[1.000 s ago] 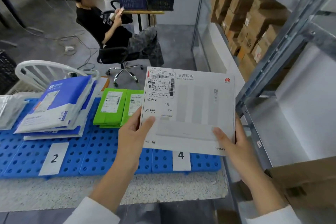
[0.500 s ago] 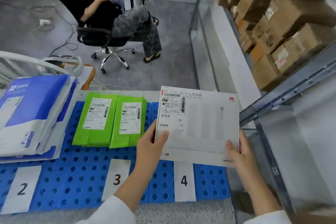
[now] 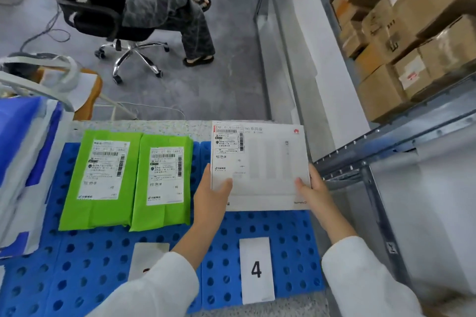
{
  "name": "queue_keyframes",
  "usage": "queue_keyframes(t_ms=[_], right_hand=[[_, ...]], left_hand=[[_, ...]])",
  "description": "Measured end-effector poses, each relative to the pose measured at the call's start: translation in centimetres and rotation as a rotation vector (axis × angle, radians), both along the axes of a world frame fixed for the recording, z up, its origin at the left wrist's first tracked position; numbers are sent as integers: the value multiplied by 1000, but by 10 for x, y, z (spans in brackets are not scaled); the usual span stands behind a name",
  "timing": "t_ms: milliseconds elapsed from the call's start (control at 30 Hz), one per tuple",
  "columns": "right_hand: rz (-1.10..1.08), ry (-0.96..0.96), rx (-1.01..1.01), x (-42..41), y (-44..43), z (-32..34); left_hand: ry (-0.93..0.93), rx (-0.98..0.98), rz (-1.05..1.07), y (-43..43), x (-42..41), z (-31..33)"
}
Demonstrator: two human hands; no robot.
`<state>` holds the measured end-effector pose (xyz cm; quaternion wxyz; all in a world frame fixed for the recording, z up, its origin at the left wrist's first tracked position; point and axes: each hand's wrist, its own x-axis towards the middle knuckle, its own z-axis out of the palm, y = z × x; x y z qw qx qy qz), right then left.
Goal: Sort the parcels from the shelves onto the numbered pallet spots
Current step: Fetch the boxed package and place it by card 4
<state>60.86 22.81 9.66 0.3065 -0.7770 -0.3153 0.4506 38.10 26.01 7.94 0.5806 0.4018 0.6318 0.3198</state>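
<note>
Left grip [image 3: 211, 195] and right grip [image 3: 313, 190] pinch the white parcel [image 3: 268, 162] by its near corners; released this far back, it could slide off the pallet [image 3: 283, 234]

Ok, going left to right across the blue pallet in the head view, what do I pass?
Far left: blue-and-white plastic mailer stack → first green plastic mailer bag → second green plastic mailer bag → white flat cardboard box → grey metal shelf upright.
</note>
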Motion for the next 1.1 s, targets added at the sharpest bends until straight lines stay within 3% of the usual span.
queue_keyframes(t_ms=[500,667,767,900,1100], right_hand=[[34,-16,-51,0,18,-27],[-17,-277,68,0,3,-24],[87,-357,130,-7,-11,-6],[324,-503,94,-15,-26,22],[515,-666,96,-42,-75,62]], left_hand=[[65,-41,-6,14,-1,-31],[141,96,-29,21,-6,-18],[303,288,-246,19,-10,-1],[607,529,-835,22,-15,21],[780,714,-1096,0,-16,81]])
